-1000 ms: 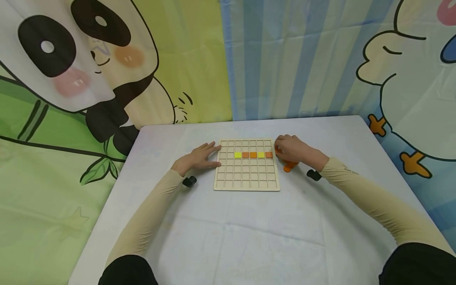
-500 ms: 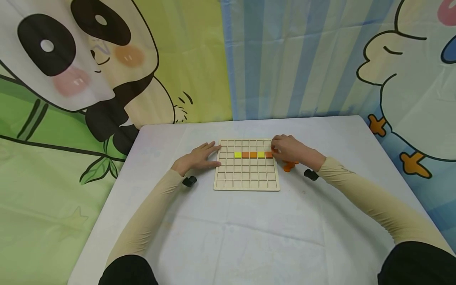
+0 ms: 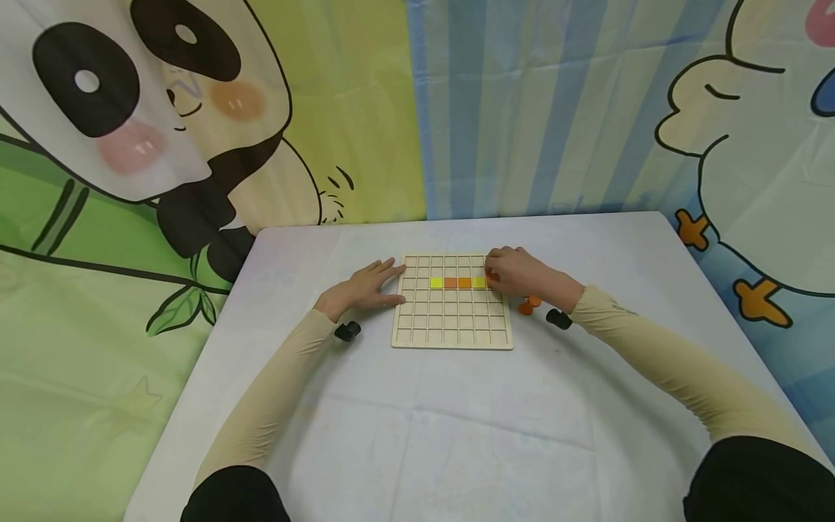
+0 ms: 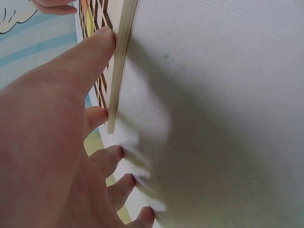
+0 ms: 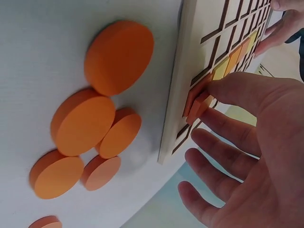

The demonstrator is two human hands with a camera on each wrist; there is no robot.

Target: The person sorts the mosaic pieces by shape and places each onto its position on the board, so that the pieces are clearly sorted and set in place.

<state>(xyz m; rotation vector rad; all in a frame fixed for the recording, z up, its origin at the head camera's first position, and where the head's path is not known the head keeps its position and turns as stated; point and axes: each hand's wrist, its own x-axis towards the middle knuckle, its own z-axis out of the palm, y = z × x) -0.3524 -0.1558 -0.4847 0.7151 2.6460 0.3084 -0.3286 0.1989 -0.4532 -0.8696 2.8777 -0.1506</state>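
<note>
Near the right edge of the wooden grid board (image 3: 451, 342), an orange tile (image 5: 199, 108) sits pinched between the thumb and index finger of the right hand (image 3: 527, 277); contact with the cell below cannot be determined. The left hand (image 3: 359, 290) has its fingers spread, thumb and index finger touching the opposite edge. Board cells contain a row of yellow and orange tiles (image 3: 458, 283). The right wrist view shows six orange discs (image 5: 83, 123) beside the board; the head view shows fewer.

The white table (image 3: 391, 420) bears a gridded board (image 3: 450, 320) and orange discs (image 5: 83, 122).
</note>
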